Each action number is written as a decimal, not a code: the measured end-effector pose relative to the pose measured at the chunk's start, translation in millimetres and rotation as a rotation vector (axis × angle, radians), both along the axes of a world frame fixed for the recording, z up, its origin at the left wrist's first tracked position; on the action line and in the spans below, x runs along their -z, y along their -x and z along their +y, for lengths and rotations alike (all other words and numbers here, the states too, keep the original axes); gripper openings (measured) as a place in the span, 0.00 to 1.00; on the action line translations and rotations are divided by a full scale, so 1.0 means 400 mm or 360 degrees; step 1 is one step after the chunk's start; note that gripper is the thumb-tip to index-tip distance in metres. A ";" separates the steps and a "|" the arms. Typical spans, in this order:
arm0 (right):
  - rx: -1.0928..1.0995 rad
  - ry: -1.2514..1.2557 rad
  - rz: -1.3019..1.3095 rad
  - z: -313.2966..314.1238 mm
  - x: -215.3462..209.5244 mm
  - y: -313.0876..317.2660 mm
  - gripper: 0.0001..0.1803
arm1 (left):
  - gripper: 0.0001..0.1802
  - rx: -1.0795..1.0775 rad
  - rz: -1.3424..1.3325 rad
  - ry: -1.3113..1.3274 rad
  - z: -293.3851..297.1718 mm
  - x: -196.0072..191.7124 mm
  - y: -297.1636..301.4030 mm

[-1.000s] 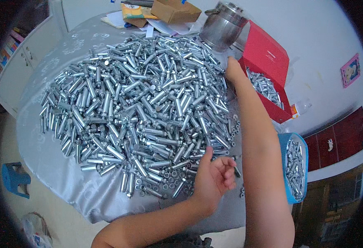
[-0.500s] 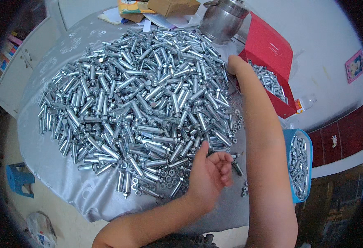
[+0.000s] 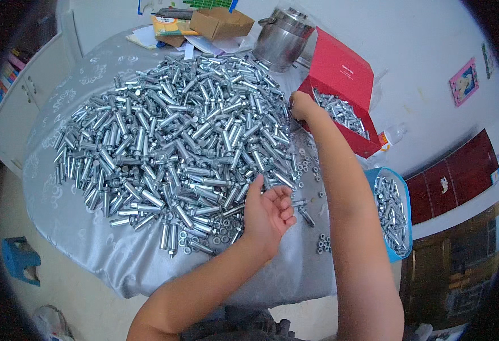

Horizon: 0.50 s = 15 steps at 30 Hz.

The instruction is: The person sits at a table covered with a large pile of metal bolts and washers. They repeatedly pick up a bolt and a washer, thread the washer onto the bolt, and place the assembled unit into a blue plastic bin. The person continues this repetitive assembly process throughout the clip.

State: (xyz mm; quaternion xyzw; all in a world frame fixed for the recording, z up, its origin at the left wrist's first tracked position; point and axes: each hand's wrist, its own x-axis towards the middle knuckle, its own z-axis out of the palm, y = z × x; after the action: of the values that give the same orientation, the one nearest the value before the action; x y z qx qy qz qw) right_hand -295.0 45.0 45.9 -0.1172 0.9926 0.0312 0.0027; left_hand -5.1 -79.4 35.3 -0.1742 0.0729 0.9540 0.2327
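A big heap of silver expansion bolts (image 3: 164,131) covers much of the round table. My left hand (image 3: 267,213) hovers palm inward over the heap's near right edge, thumb up and fingers loosely bent, holding nothing. Beyond it, my right arm stretches to the heap's far right edge. There my right hand (image 3: 301,105) is curled beside the open red box (image 3: 358,136), its fingertips mostly hidden; whatever they grip cannot be made out. Loose nuts (image 3: 222,232) lie close to my left hand, and a single bolt (image 3: 306,217) rests just right of it.
Bolts fill the red box and a blue bin (image 3: 407,213) at the right. Behind the heap stand a steel pot (image 3: 283,42) and a cardboard box (image 3: 222,24) on papers. A blue stool (image 3: 21,258) is on the floor at left.
The whole view has shifted, so the table's things appear further left. My left hand has moved slightly away from me over the heap. My right hand stays beside the red box.
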 end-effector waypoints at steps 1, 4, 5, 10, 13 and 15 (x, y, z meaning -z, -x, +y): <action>0.0002 -0.0018 -0.0001 -0.007 -0.001 -0.008 0.15 | 0.28 -0.0016 0.0018 -0.0016 -0.002 0.005 0.002; 0.0025 -0.0155 -0.0039 -0.024 -0.006 -0.025 0.15 | 0.27 -0.0038 0.0057 -0.0050 -0.008 0.015 0.007; 0.0051 -0.0122 -0.0025 -0.027 -0.007 -0.028 0.16 | 0.27 -0.0024 0.0057 -0.0052 -0.008 0.019 0.009; 0.0058 -0.0181 -0.0035 -0.040 0.005 -0.042 0.17 | 0.26 0.0025 0.0067 0.0003 -0.008 0.009 0.011; 0.0086 -0.0064 0.0104 -0.042 0.021 -0.061 0.17 | 0.25 0.0044 0.0105 -0.0001 -0.007 0.003 0.005; 0.0145 0.0110 0.0246 -0.033 0.030 -0.084 0.16 | 0.23 0.0031 0.0094 -0.0033 -0.004 0.000 0.002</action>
State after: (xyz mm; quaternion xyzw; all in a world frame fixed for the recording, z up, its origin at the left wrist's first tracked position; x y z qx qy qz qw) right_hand -261.6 32.0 34.0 -0.0690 0.9947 0.0056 -0.0763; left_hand -5.9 -81.0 35.2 -0.1427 0.0715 0.9572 0.2414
